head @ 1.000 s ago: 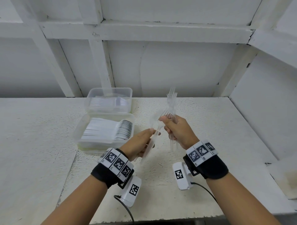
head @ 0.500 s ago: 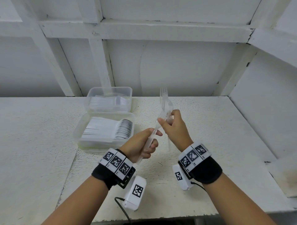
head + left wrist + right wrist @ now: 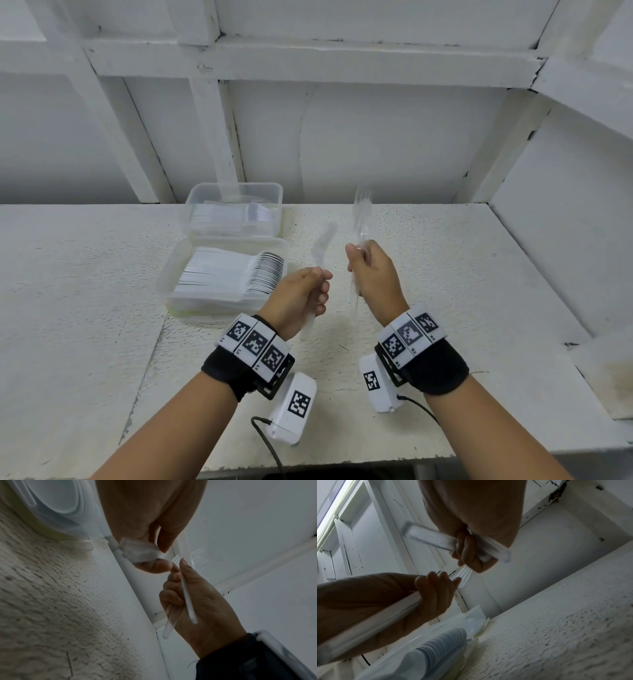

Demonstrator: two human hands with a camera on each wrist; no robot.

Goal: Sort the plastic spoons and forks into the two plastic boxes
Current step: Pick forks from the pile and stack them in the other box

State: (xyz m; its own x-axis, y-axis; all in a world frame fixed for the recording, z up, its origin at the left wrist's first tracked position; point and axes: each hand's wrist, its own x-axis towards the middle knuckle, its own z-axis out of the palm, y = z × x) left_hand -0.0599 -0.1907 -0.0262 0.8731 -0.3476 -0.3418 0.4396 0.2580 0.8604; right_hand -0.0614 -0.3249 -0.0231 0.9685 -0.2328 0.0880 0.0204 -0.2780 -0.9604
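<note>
My left hand (image 3: 320,286) grips the handle of one clear plastic spoon (image 3: 322,244), whose blurred head points up and away. My right hand (image 3: 358,262) holds a small bundle of clear forks (image 3: 361,212) upright, tines up, a short gap to the right of the spoon. In the left wrist view the right hand (image 3: 197,599) holds the fork handles (image 3: 187,601). In the right wrist view the left hand (image 3: 435,592) is wrapped round the spoon handle (image 3: 373,620). The near box (image 3: 164,284) holds a tight row of spoons. The far box (image 3: 236,192) holds clear cutlery that looks like forks.
Both boxes stand left of my hands on the white textured table (image 3: 445,291), the far one against the white wall (image 3: 376,137). A ledge (image 3: 603,370) runs along the table's right side. Both hands are raised above the table.
My left hand has drawn the spoon out of the right hand's bundle and moved it left. The hands, touching half a second ago, are now apart.
</note>
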